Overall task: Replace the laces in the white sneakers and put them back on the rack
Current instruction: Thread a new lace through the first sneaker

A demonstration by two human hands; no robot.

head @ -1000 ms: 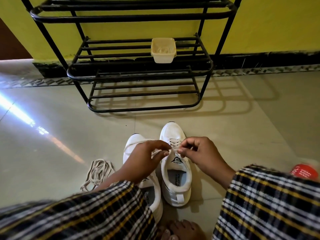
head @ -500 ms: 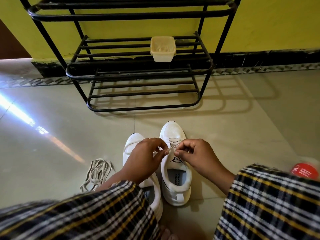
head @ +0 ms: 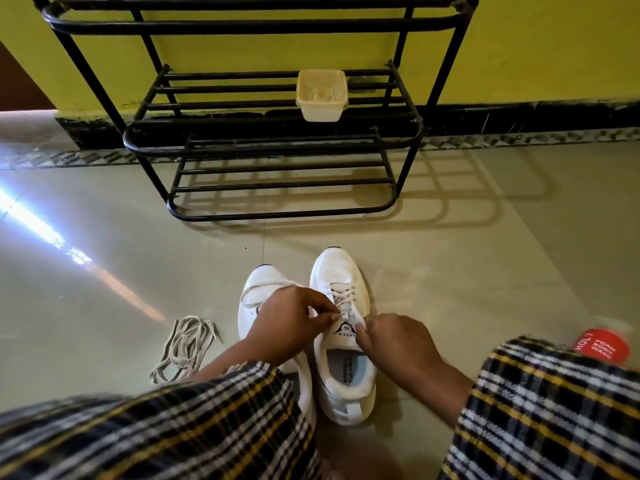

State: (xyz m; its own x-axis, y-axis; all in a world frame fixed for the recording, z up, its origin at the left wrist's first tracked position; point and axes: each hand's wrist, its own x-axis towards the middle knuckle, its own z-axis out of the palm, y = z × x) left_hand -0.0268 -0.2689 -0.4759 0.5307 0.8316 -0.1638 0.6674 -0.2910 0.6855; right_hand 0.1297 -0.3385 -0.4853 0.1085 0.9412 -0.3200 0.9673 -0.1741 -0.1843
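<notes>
Both hands reach down from plaid sleeves to the right sneaker [head: 341,341], which stands on the floor [head: 450,271] with its toe toward the rack. The left hand [head: 289,327] comes in from the left, knuckles up, its fingers [head: 329,317] curled and pinching the lace [head: 341,299] near the top eyelets. The right hand [head: 394,344] sits at the tongue's right edge, its fingers bent down against the shoe; whether they grasp the lace end or only the tongue cannot be told.

There are two white sneakers, side by side and touching: the right one is partly laced, and the left sneaker [head: 256,289] is half hidden under the left hand. One loose bundle of old laces [head: 183,344] lies on the floor left of the shoes. One cream plastic tub [head: 321,95] sits on the middle shelf of the black metal rack [head: 270,147], which shows three shelves. One bottle with a red label [head: 599,346] lies at the right edge.

The floor is pale glossy tile with a bright streak of light at left; behind the rack is a yellow wall [head: 554,46] with a dark skirting.
</notes>
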